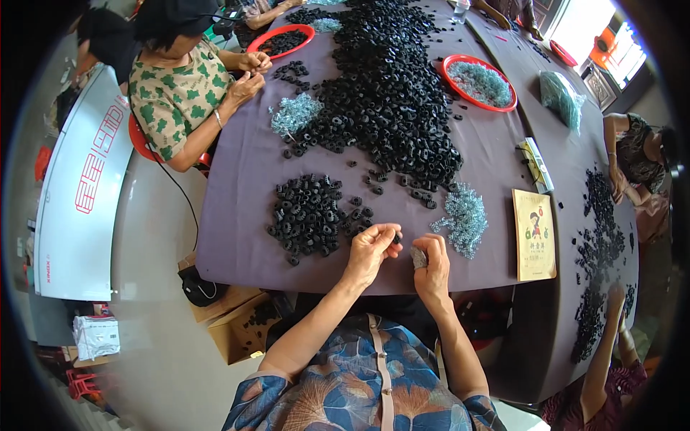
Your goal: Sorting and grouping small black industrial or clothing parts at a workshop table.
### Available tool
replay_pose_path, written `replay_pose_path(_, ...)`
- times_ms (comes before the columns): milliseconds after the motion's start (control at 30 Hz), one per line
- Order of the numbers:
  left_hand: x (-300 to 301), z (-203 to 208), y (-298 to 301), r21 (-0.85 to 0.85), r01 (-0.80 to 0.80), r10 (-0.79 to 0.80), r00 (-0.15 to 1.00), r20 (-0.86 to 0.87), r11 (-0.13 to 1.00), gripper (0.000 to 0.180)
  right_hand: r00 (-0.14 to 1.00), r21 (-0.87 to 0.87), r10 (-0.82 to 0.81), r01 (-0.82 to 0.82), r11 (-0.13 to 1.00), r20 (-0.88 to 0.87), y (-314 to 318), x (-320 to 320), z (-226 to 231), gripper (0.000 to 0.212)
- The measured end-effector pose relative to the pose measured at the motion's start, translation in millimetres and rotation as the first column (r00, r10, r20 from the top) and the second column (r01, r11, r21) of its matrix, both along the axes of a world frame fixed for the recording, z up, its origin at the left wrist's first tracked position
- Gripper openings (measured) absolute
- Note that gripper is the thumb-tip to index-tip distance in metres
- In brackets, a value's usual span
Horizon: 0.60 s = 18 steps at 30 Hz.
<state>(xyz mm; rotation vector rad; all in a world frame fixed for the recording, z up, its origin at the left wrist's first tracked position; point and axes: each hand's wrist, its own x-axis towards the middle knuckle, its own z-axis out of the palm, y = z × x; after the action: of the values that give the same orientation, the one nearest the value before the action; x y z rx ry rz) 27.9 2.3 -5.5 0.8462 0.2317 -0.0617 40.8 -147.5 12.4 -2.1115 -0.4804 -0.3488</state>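
The left hand (370, 248) sits near the front edge of the bench (237, 179), its fingers (388, 241) pinched closed on a small black ring (397, 236). The ring pokes out at the fingertips, on the side that faces the other hand. The right hand (431, 262) is just beside it, curled shut around a small grey clump (418, 257) that shows at the thumb side of the fist; what the clump is made of is too small to tell. The two hands are close together, with the ring and the clump almost meeting between them.

Just to the left of the left hand lies a small heap of black rings (307, 214) on the purple cloth. Just to the right of the right hand lies a pile of small clear pieces (463, 215). Farther back a big spread of black rings (388, 93) runs down the middle of the bench. A red tray (507, 108) with pale pieces stands to its right, and another red tray (305, 30) with black rings stands at the far left. A yellow booklet (534, 233) lies near the right edge.

A person in a green patterned shirt (176, 97) works at the left side of the bench. Another person's arm (600, 359) reaches toward scattered black rings (596, 251) at the lower right.
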Motion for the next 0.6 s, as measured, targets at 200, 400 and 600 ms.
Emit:
replay_pose_path(200,9.0,-0.4,-11.2,0.011,-0.006,0.005,1.0,0.031,1.0,0.022,0.961,0.367,0.129,-0.031,0.93,-0.246,-0.3,1.4,-9.9,0.027)
replay_pose_path(400,7.3,-3.6,-11.4,-0.018,-0.016,0.016,1.0,0.008,1.0,0.021,0.975,0.369,0.143,-0.071,0.927,-0.172,-3.3,1.4,-9.0,0.025)
replay_pose_path(600,6.1,-2.8,-11.7,-0.02,-0.022,0.022,1.0,-0.011,1.0,0.019,0.979,0.338,0.104,-0.041,0.94,-0.173,-1.5,-0.5,-9.2,0.027)
